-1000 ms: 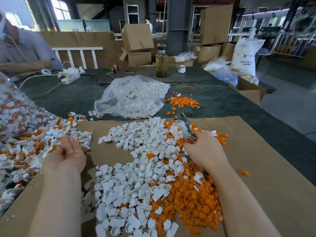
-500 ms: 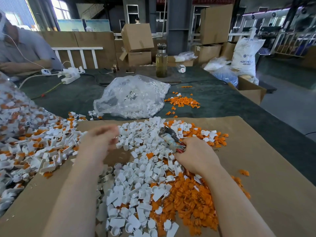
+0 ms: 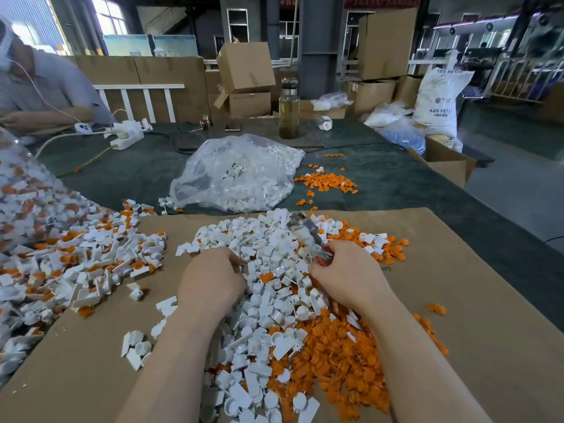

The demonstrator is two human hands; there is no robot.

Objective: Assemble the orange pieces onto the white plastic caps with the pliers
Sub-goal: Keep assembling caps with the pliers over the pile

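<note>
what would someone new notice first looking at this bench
The big heap of white plastic caps and orange pieces on the cardboard sheet at centre, with both hands in it: the left hand reaching into the caps, the right hand gripping the pliers. Behind it lies a clear bag of caps, and a mixed white-and-orange pile spreads at the left.

R hand grips pliers; L hand in white caps.

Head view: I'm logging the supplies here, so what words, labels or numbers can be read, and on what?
"ABS RESIN", then "ABS" lower down: white sack, far right.
Small print on the cardboard sheet, beside the right hand: too small.
Mark on the clear bag: blurred.
Red banner overhead: unreadable.
</note>
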